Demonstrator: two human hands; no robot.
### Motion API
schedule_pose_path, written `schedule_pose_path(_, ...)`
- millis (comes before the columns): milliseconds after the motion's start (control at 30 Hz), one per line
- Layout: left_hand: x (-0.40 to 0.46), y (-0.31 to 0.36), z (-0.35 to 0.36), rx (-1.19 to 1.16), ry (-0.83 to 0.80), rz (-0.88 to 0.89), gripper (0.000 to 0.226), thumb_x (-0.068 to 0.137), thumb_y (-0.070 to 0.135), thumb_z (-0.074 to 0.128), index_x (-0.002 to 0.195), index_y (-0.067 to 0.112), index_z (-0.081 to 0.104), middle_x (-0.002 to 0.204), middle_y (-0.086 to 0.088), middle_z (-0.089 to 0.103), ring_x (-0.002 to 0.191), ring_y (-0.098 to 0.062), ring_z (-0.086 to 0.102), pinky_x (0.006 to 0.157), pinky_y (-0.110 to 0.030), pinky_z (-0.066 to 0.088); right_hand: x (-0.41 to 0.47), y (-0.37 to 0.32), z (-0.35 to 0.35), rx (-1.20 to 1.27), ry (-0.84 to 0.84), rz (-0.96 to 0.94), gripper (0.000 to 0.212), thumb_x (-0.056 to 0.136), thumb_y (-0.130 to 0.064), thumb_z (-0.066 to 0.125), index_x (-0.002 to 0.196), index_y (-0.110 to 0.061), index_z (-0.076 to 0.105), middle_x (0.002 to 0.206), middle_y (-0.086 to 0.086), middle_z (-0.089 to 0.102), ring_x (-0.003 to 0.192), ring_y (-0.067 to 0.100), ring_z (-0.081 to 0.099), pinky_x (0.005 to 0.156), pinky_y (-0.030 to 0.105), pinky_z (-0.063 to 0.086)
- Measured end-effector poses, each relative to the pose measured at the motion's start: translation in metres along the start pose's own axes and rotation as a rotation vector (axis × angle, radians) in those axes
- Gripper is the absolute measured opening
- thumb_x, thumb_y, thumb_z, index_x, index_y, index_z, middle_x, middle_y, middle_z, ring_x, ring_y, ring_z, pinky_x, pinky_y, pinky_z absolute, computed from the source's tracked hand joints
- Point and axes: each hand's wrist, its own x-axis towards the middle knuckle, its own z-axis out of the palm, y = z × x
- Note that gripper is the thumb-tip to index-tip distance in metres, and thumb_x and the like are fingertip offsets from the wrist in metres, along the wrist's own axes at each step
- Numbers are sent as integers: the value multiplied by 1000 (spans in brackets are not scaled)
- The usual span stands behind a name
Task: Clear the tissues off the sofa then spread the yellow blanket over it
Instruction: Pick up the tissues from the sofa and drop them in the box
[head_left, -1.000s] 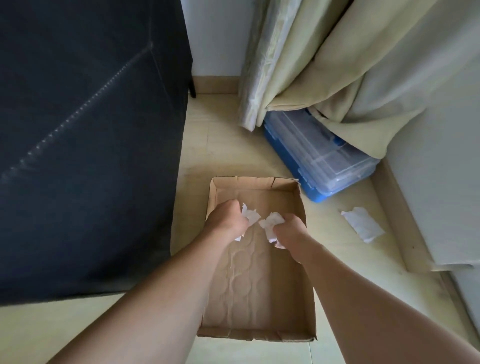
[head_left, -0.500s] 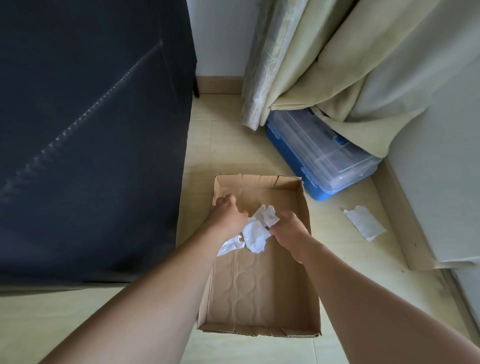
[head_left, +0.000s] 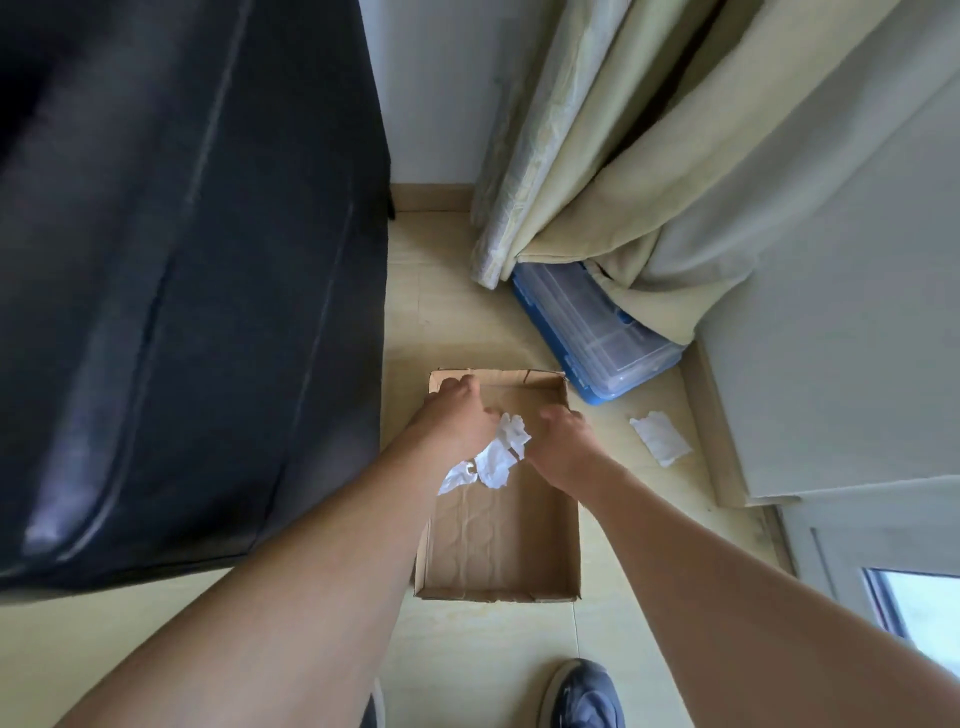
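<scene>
Both your left hand (head_left: 457, 415) and right hand (head_left: 563, 441) hover loose-fingered over the cardboard tray (head_left: 501, 540), centre frame; let the crumpled tissues (head_left: 493, 457) settle inside its walls.

The fingers of the left hand (head_left: 457, 415) are seen only from behind, so their contact with the tissues (head_left: 493, 457) cannot be judged. The fingers of the right hand (head_left: 563, 441) are turned away too. Part of the tissues is covered by the left wrist. The sofa (head_left: 182, 286) is cut off by the top and left edges. The plastic case (head_left: 597, 338) is half hidden under the curtain (head_left: 623, 182). The shoe (head_left: 584, 696) is cropped by the bottom edge.
</scene>
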Motion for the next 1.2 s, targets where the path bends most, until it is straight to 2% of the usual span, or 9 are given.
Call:
schedule_pose_path(167, -95, 73, -120, 88, 8, 61, 40, 96, 29, 44, 131, 11, 46, 130, -10, 46, 117, -32, 49, 94, -43, 45, -110, -61, -110, -2, 57, -38, 59, 88, -17, 55, 145, -18, 38, 143, 9, 39, 128, 29, 43, 101, 38, 44)
schedule_pose_path(333, -227, 146, -269, 171, 37, 123, 43, 98, 28, 43, 137, 12, 41, 136, -9, 43, 119, -30, 47, 86, -39, 44, -256, -137, -227, 37, 70, -38, 54, 86, -11, 51, 139, -17, 42, 138, 8, 43, 122, 30, 46, 94, 36, 47)
schedule_pose_path(500, -357, 191, -360, 217, 20, 143, 42, 99, 30, 42, 137, 13, 41, 136, -7, 44, 119, -27, 46, 91, -44, 47, -388, -187, -291, -50, 11, -46, 55, 87, -19, 55, 140, -19, 42, 141, 7, 41, 125, 30, 45, 98, 42, 46)
schedule_pose_path(633, -413, 188, -389, 318, 49, 153, 39, 97, 29, 44, 132, 13, 44, 130, -8, 48, 113, -29, 49, 82, -40, 45, -440, -209, -293, -98, -32, -69, 56, 89, -30, 56, 142, -21, 41, 142, 6, 42, 126, 30, 45, 102, 42, 43)
schedule_pose_path(767, -437, 162, -406, 326, 95, 134, 36, 97, 29, 45, 129, 14, 45, 126, -8, 50, 112, -30, 49, 84, -42, 44, -456, -236, -284, -131, -35, -87, 57, 87, -32, 59, 140, -19, 42, 138, 6, 46, 123, 29, 47, 99, 44, 46)
schedule_pose_path(867, -452, 123, -420, 312, 96, 145, 35, 97, 32, 46, 128, 14, 45, 125, -9, 50, 113, -31, 50, 84, -42, 43, -470, -272, -267, -138, 13, -99, 33, 82, -21, 55, 115, -16, 53, 121, 10, 54, 111, 32, 54, 86, 40, 50)
schedule_pose_path(933, -455, 103, -430, 318, 82, 158, 36, 97, 32, 46, 128, 13, 45, 127, -10, 49, 115, -32, 49, 84, -42, 41, -479, -294, -257, -125, 49, -93, 25, 78, -18, 51, 103, -18, 52, 114, 10, 55, 105, 33, 55, 79, 38, 49)
schedule_pose_path(1033, -463, 65, -451, 320, 88, 190, 39, 98, 32, 46, 131, 12, 44, 129, -10, 48, 117, -33, 48, 85, -44, 41, -495, -326, -229, -134, 55, -102, 34, 82, -22, 55, 115, -18, 54, 116, 8, 52, 106, 31, 55, 87, 42, 51)
schedule_pose_path(1200, -484, 12, -481, 301, 92, 187, 41, 98, 32, 43, 135, 14, 43, 132, -9, 48, 117, -32, 49, 89, -45, 44, -524, -358, -192, -154, 43, -76, 48, 84, -20, 59, 131, -22, 49, 129, 6, 48, 111, 29, 54, 90, 43, 53)
